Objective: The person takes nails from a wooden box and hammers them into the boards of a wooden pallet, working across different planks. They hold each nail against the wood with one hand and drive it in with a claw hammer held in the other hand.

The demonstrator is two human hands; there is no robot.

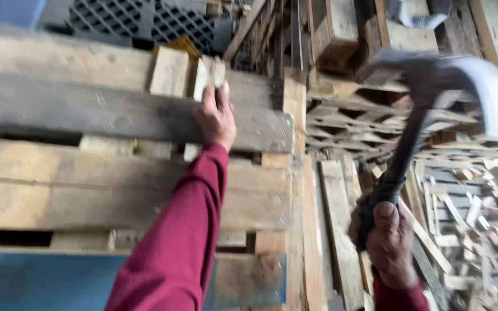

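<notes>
Your left hand curls around a pale wooden block on the weathered grey pallet; your right hand fists the black-handled steel claw hammer, raised.

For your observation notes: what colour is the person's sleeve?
Dark red, maroon sleeve, clearest in the head view.

A dark-handled claw hammer with a grey metal head stands raised at the right of the frame, blurred, head uppermost. A small pale wooden block sits upright at upper centre, on weathered grey pallet boards.
</notes>
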